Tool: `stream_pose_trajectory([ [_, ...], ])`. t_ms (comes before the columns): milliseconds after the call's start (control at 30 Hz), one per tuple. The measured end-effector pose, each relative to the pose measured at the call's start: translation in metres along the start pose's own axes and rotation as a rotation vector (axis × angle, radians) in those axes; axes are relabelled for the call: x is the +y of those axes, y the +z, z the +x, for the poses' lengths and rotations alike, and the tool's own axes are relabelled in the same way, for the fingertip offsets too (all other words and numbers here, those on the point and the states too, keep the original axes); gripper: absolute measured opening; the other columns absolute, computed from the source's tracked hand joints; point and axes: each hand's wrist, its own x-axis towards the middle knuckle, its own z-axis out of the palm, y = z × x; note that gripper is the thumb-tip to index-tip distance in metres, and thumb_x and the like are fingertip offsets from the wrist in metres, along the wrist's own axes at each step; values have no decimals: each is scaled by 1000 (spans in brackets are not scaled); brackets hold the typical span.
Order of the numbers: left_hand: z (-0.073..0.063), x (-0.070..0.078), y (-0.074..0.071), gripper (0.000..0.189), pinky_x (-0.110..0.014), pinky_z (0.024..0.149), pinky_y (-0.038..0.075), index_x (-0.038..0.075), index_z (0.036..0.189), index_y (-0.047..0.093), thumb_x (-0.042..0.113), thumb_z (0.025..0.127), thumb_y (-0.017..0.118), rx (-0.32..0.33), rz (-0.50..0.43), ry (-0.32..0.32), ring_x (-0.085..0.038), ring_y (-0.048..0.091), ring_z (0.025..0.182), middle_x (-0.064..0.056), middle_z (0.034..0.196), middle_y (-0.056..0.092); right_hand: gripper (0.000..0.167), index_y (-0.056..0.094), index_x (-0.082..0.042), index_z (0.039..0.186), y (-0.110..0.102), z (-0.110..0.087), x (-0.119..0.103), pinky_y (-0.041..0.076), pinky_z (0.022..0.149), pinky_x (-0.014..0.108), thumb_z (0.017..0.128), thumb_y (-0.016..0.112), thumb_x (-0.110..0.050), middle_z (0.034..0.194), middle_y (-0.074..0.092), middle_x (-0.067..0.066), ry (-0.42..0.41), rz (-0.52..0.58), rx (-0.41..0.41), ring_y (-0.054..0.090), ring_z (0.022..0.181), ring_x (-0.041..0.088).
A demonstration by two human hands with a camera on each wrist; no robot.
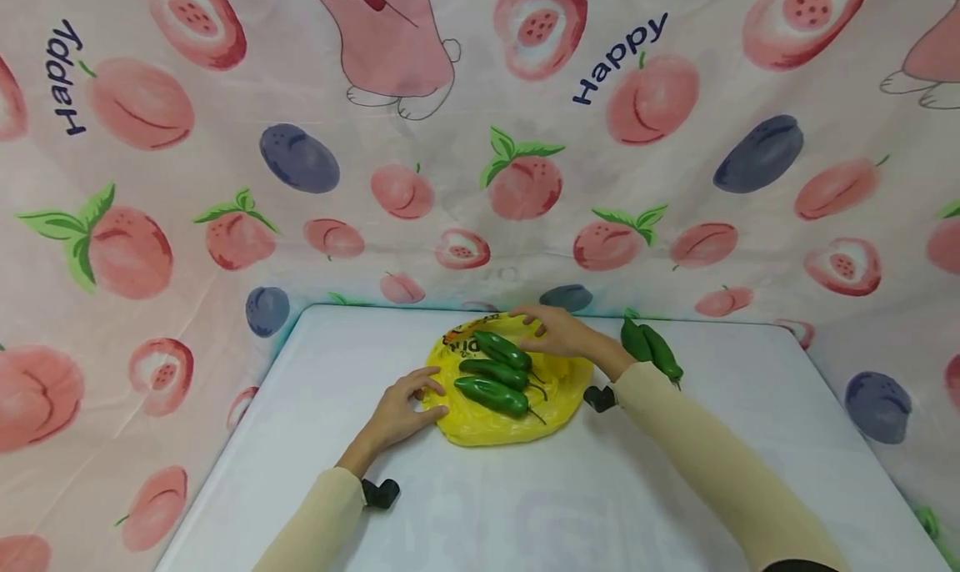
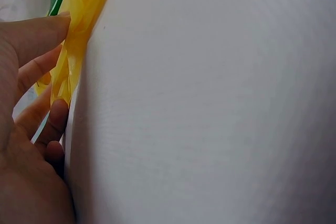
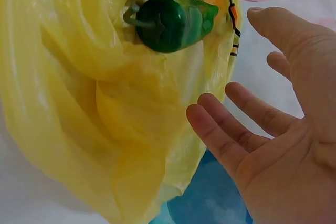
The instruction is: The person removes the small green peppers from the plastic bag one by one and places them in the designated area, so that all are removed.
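A yellow plastic bag (image 1: 468, 429) lies flat on the white table, and three green chili peppers (image 1: 491, 395) rest side by side on it, stems toward the right. My left hand (image 1: 401, 405) is at the bag's left edge, thumb and fingers spread apart. In the left wrist view, the thumb and fingertips of that hand (image 2: 29, 182) touch the yellow plastic (image 2: 79, 35). Over the bag's far right side is my right hand (image 1: 558, 332). The right wrist view shows that hand (image 3: 294, 135) with its fingers extended beside the bag, holding nothing.
Two more green peppers (image 1: 662, 353) lie on the white table (image 1: 600, 505) to the right of the bag, near the back edge and close to my right forearm. Behind the table hangs a fruit-patterned cloth (image 1: 465, 138). Black wrist devices (image 1: 381, 494) are on both wrists.
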Motion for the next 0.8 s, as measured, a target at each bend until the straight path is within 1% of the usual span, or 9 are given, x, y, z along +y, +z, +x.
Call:
stream_pose_trajectory([
  [200, 0, -1, -2, 20, -45, 99, 42, 27, 104, 73, 29, 87, 84, -14, -14, -19, -18, 54, 103, -2, 151, 54, 61, 46, -14, 153, 8, 8, -3, 55, 93, 50, 99, 71, -24, 144, 54, 26, 38, 0, -23, 63, 118, 42],
  [367, 1, -2, -2, 20, -44, 98, 41, 28, 104, 73, 30, 87, 84, -16, -12, -18, -17, 53, 102, -2, 150, 55, 62, 44, -16, 154, 12, 14, -3, 55, 94, 49, 98, 72, -24, 145, 54, 25, 68, -9, -48, 64, 117, 39],
  [500, 0, -2, -2, 19, -45, 97, 41, 27, 103, 73, 31, 87, 84, -13, -20, -13, -18, 52, 102, -2, 150, 55, 62, 44, -16, 154, 15, 18, -2, 53, 96, 49, 99, 71, -26, 144, 54, 25, 62, -10, -79, 65, 116, 37],
  [667, -1, 0, -3, 20, -45, 97, 41, 26, 103, 73, 30, 87, 84, -8, -31, -9, -18, 53, 102, -3, 150, 55, 60, 45, -19, 154, 20, 25, 1, 52, 97, 48, 99, 70, -29, 140, 56, 21, 59, -46, -101, 65, 115, 34],
  [800, -1, -1, -3, 19, -45, 95, 41, 25, 104, 73, 30, 88, 83, -11, -26, 0, -18, 53, 101, -3, 150, 55, 57, 48, -19, 151, 24, 29, 4, 53, 96, 46, 99, 71, -26, 138, 58, 18, 44, -69, -107, 64, 114, 33],
])
